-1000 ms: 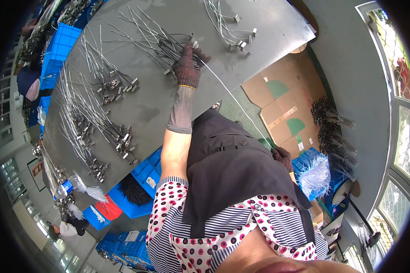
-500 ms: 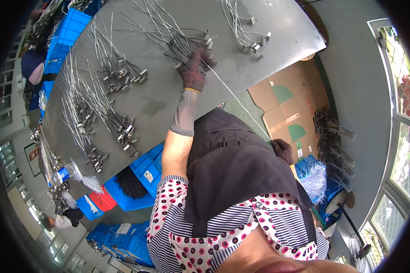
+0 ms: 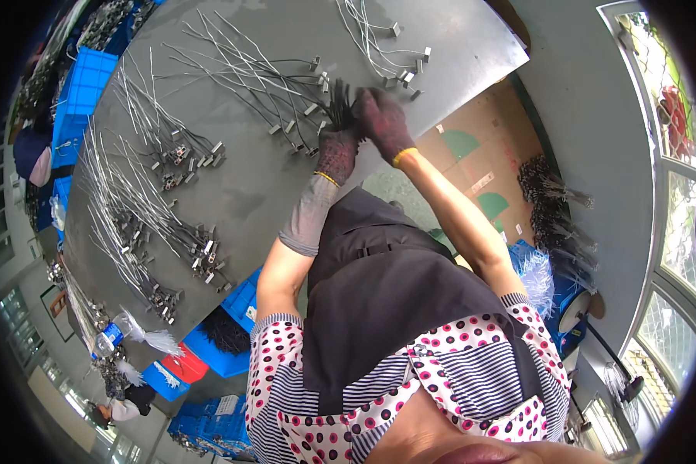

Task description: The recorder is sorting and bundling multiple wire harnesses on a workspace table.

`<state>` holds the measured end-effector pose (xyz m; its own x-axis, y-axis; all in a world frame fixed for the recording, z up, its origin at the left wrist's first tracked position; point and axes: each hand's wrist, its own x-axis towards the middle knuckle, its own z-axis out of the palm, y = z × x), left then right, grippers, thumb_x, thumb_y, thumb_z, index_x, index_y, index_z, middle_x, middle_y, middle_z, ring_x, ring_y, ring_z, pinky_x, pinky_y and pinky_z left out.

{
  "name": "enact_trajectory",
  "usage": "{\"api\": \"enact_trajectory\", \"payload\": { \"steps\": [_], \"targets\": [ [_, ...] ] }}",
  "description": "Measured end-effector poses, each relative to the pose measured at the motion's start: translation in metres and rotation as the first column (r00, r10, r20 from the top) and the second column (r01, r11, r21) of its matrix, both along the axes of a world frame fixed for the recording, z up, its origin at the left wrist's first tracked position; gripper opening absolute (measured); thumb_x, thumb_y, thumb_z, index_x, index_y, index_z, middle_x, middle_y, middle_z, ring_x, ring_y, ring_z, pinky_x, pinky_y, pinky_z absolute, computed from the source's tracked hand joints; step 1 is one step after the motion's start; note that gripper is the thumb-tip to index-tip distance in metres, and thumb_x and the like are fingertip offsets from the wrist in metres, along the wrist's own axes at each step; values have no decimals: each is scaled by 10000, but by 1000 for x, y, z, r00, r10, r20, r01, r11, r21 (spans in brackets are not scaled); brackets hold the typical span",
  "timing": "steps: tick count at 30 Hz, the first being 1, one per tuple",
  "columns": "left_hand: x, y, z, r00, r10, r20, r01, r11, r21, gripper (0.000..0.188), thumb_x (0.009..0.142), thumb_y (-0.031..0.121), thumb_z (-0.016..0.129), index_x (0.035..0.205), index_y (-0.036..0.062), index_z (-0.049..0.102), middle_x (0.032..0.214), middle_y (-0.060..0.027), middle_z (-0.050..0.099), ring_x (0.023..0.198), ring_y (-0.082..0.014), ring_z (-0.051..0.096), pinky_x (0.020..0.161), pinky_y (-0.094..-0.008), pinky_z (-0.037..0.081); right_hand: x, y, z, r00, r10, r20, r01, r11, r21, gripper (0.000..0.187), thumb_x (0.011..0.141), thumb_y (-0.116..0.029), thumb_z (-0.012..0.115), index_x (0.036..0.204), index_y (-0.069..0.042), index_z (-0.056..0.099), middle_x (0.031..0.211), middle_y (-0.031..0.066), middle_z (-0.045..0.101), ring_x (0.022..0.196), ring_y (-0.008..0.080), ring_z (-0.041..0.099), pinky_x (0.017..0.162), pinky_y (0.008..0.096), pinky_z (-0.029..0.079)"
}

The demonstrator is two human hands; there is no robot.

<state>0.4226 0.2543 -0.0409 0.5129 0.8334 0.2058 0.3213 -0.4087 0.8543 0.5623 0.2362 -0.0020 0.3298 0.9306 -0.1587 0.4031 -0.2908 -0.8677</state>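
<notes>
My left hand [image 3: 337, 153], in a dark red-and-grey work glove, is closed around a bunch of dark cables [image 3: 338, 107] near the table's front edge. The cables' dark ends stick up past the fingers. Right beside it, my right hand [image 3: 383, 122], gloved alike, has its fingers drawn together at the bunch. Whatever they pinch is hidden. Just left of the hands lies a spread of grey wires [image 3: 243, 66] with small metal connectors at their near ends, some close to my left glove.
More wire bunches with connectors lie on the grey metal table [image 3: 243, 170] at left, and a smaller bunch [image 3: 375, 42] at the far right. Blue bins [image 3: 232, 329] and a red bin [image 3: 187, 363] stand below the left edge. Cardboard [image 3: 479, 139] lies right of the table.
My right hand has come up from low at the right, where it held a long white strand, to meet my left hand. The bunch now stands up in my left hand, nearer to me.
</notes>
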Motion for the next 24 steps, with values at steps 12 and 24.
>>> {"api": "enact_trajectory", "payload": {
  "steps": [12, 24],
  "targets": [
    [-43, 60, 19, 721, 388, -574, -559, 815, -151, 389, 873, 420, 708, 903, 32, 725, 777, -61, 707, 719, -122, 666, 630, -314, 514, 59, 42, -15, 672, -100, 734, 55, 995, 84, 461, 817, -331, 736, 1243, -211, 607, 1238, 86, 625, 1105, 324, 601, 909, 469, 496],
    [14, -26, 11, 860, 309, 406, 325, 282, -903, 366, 953, 138, 638, 1250, -69, 585, 1027, -153, 690, 911, -241, 699, 818, -391, 615, 71, 47, -20, 891, 130, 435, -102, 991, -87, 362, 858, -341, 671, 1156, -136, 656, 1042, 144, 693, 992, 345, 661, 860, 454, 516]
  ]
}}
